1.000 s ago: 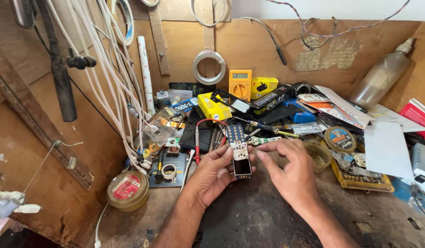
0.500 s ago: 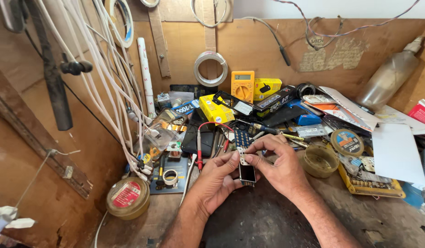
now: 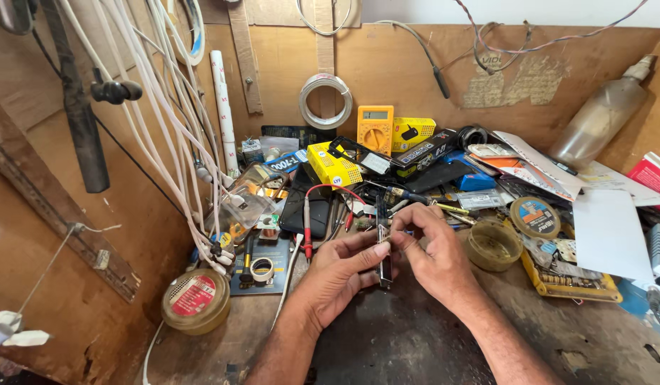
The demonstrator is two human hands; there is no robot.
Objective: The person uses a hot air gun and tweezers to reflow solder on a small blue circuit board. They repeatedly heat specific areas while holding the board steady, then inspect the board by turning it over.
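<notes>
A small dark phone-like device [image 3: 385,267] stands on edge between both hands, above a worn dark bench top [image 3: 415,342]. My left hand [image 3: 337,274] cradles it from the left, thumb pressed along its upper edge. My right hand [image 3: 433,253] grips it from the right, thumb and forefinger pinching its top end. Most of the device's face is hidden, since only its thin side shows.
A cluttered bench: a yellow multimeter [image 3: 375,130], yellow boxes [image 3: 334,164], a red-handled probe [image 3: 307,221], a round tin [image 3: 196,301], a tape roll [image 3: 261,269], a shallow cup [image 3: 493,244], papers [image 3: 609,232], a plastic bottle [image 3: 601,114]. White cables [image 3: 173,128] hang at left.
The device was turned from face-up to standing on its edge. Both hands shifted slightly toward me with it, and the right fingers closed on its top end.
</notes>
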